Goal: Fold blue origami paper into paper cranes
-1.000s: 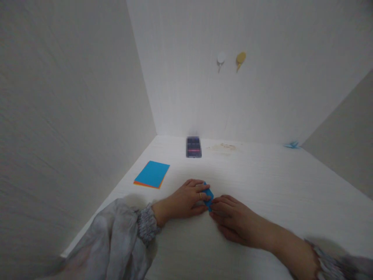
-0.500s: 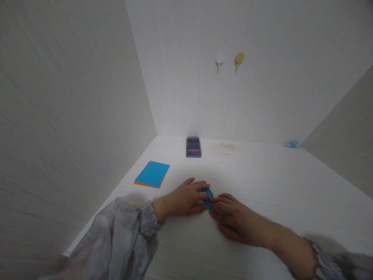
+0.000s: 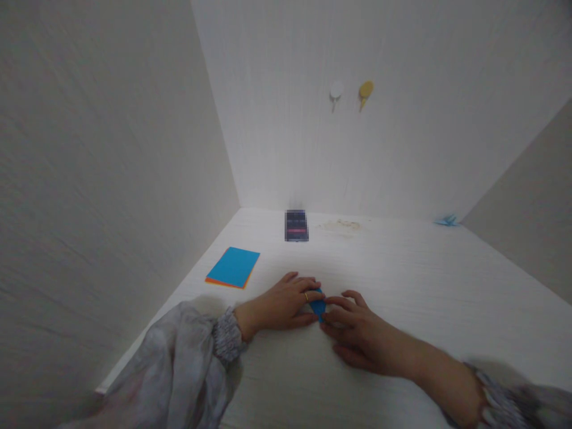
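A small folded piece of blue paper [image 3: 318, 307] lies on the white table [image 3: 402, 280] between my two hands. My left hand [image 3: 281, 304], with a gold ring on one finger, lies over its left part with fingers pressed down on it. My right hand [image 3: 357, 330] meets it from the right, fingertips pinching and pressing the paper's right edge. Most of the paper is hidden under the fingers.
A stack of square paper sheets [image 3: 233, 267], blue on top and orange beneath, lies to the left. A dark phone-like object [image 3: 297, 225] sits near the back wall. A small blue folded figure [image 3: 447, 221] rests at the far right. Two hooks [image 3: 351, 94] hang on the wall.
My right fingers have shifted slightly forward along the blue paper, and less of the paper shows now. My left hand has stayed almost in place.
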Action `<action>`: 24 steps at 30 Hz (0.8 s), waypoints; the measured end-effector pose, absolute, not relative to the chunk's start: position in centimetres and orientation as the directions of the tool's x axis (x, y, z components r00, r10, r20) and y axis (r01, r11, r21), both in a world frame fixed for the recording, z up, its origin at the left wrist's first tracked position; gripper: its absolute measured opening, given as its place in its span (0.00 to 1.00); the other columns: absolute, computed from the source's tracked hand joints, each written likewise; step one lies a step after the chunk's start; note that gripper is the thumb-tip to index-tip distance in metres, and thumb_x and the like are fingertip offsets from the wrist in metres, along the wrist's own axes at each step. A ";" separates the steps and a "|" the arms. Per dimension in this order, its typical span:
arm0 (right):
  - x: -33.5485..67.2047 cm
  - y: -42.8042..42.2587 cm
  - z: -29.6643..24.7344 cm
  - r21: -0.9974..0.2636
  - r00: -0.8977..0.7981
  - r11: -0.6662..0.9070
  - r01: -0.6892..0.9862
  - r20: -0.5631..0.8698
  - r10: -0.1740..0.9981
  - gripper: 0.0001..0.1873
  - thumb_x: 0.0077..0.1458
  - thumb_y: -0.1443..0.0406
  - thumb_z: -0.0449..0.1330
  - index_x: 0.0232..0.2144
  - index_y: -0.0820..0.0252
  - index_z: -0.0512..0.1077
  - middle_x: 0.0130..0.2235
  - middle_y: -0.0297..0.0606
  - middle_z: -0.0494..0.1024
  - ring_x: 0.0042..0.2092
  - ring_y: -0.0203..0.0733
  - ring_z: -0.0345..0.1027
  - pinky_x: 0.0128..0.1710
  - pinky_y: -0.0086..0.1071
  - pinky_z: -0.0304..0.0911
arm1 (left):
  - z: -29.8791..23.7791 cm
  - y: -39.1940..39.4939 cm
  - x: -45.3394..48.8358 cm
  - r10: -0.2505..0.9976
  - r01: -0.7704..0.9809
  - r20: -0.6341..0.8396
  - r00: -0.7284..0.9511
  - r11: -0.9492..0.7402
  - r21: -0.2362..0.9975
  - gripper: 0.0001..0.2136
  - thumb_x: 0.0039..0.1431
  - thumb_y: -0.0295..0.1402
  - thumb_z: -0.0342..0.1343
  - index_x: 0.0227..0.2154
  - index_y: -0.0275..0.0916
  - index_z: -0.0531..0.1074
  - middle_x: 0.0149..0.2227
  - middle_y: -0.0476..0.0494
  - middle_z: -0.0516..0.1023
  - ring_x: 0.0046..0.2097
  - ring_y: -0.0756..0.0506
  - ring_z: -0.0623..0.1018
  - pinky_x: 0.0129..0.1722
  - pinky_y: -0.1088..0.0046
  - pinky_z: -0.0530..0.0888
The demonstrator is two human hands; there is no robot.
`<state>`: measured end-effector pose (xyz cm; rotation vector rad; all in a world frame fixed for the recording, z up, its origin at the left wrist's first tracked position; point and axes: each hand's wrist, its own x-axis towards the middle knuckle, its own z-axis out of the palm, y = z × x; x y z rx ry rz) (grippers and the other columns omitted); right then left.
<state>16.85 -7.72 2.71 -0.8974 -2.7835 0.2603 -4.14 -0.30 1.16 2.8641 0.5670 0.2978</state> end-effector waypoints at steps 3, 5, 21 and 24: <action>17.0 -7.7 2.8 -0.221 -0.790 0.789 0.573 0.109 0.604 0.17 0.53 0.65 0.51 0.46 0.55 0.65 0.43 0.40 0.70 0.54 0.48 0.50 0.52 0.49 0.39 | 1.1 -0.2 -4.1 0.390 0.347 0.164 0.906 -0.907 0.238 0.20 0.57 0.40 0.47 0.51 0.44 0.59 0.54 0.41 0.61 0.56 0.42 0.60 0.55 0.59 0.52; 17.1 -7.7 2.8 -0.210 -0.790 0.787 0.581 0.090 0.607 0.17 0.53 0.65 0.50 0.46 0.55 0.64 0.43 0.39 0.70 0.54 0.47 0.50 0.52 0.50 0.37 | 1.1 -0.2 -4.1 0.389 0.346 0.164 0.906 -0.907 0.241 0.20 0.57 0.40 0.47 0.52 0.44 0.59 0.54 0.41 0.61 0.55 0.43 0.60 0.55 0.59 0.52; 17.0 -7.7 3.2 -0.247 -0.791 0.784 0.570 0.094 0.605 0.17 0.53 0.64 0.50 0.46 0.55 0.63 0.44 0.41 0.71 0.51 0.46 0.55 0.48 0.46 0.41 | 1.2 -0.2 -4.0 0.401 0.360 0.150 0.904 -0.901 0.240 0.18 0.58 0.41 0.45 0.51 0.44 0.60 0.54 0.42 0.62 0.55 0.44 0.61 0.55 0.60 0.52; 17.0 -7.8 3.2 -0.244 -0.789 0.785 0.570 0.108 0.605 0.17 0.54 0.64 0.50 0.47 0.56 0.63 0.44 0.42 0.70 0.51 0.46 0.55 0.48 0.46 0.41 | 1.0 -0.2 -3.9 0.425 0.383 0.156 0.892 -0.892 0.241 0.16 0.60 0.38 0.42 0.50 0.45 0.61 0.53 0.44 0.63 0.55 0.46 0.61 0.55 0.61 0.52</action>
